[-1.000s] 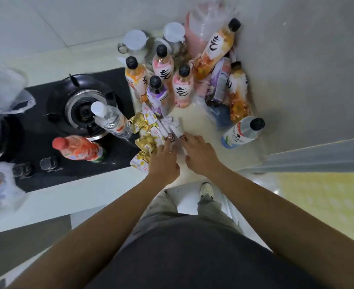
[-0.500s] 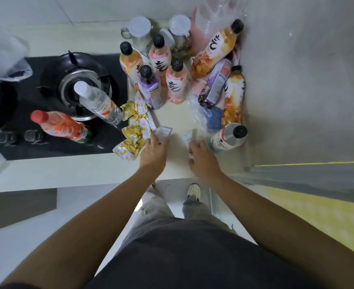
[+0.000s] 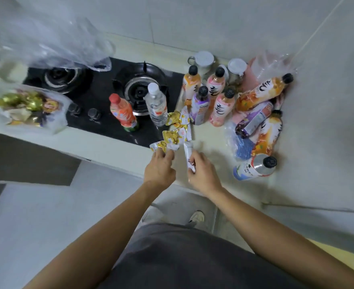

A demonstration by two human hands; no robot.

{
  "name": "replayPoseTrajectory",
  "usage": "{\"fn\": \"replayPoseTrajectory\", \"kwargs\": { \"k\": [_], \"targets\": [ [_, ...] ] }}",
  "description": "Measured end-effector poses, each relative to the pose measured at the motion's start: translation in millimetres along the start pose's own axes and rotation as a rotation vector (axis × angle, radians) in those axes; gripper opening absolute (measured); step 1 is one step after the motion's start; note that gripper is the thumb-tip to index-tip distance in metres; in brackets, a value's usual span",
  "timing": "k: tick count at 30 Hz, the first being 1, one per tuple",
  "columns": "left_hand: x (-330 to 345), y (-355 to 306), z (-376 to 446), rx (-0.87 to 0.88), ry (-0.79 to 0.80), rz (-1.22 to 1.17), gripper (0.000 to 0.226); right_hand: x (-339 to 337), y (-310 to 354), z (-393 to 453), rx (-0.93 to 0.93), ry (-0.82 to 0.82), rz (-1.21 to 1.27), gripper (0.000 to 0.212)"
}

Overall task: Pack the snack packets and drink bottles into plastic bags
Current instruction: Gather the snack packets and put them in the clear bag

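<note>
1. Two hands work at the front edge of the countertop (image 3: 213, 151), beside the gas hob (image 3: 101, 105).
2. Left hand (image 3: 159, 170): fingers curled onto the near end of the gold-and-white snack packets (image 3: 175, 132), gripping the nearest packet of the pile.
3. Right hand (image 3: 203, 174): fingers closed round one white snack packet (image 3: 188, 153), held upright, apart from the pile.
4. Step in hand, as judged: gathering loose packets from the counter, prior to bagging.
5. Location of remaining goods:
   - The packet pile lies between the clear water bottle (image 3: 157, 105) and the purple drink bottle (image 3: 201, 107).
   - The red-capped orange bottle (image 3: 123, 112) and the water bottle stand on the hob.
   - Pink and orange drink bottles stand or lie toward the corner; a white bottle with black cap (image 3: 255, 168) lies on its side near the right hand.
6. Bags: one filled plastic bag of sweets (image 3: 26, 107) rests at the far left of the counter. An empty clear plastic bag (image 3: 53, 40) sits above the left burner; its support cannot be told.
7. Next move calls for:
   - collecting both grasped packets into one hand;
   - freeing the other hand to fetch and open an empty bag;
   - keeping clear of the upright bottles, which stand just beside the pile and would tip readily.
8. Progress, as judged: early; most bottles remain unpacked.
</note>
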State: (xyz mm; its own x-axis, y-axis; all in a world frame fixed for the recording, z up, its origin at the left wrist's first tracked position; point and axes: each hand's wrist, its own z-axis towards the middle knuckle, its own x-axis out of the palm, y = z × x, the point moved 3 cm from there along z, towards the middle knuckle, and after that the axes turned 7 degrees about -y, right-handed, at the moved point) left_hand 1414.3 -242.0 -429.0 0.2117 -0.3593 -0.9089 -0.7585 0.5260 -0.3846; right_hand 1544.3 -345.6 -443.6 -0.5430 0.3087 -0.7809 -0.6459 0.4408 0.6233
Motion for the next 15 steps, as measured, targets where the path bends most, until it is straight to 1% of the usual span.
{"fn": "replayPoseTrajectory", "kwargs": {
  "k": [3,7,11,15],
  "targets": [
    [-34,44,-12,-0.084,-0.094,-0.019,0.031,23,51,13,-0.116,0.034,0.06,0.029],
    [-83,122,-26,-0.224,-0.163,-0.024,0.03,68,125,33,-0.23,0.123,0.08,0.034],
    [-131,210,-41,-0.328,-0.223,-0.076,0.024,128,209,54,-0.269,0.211,0.105,0.035],
    [-182,304,-58,-0.407,-0.256,-0.095,0.025,198,296,72,-0.277,0.27,0.141,0.037]
  ]
}}
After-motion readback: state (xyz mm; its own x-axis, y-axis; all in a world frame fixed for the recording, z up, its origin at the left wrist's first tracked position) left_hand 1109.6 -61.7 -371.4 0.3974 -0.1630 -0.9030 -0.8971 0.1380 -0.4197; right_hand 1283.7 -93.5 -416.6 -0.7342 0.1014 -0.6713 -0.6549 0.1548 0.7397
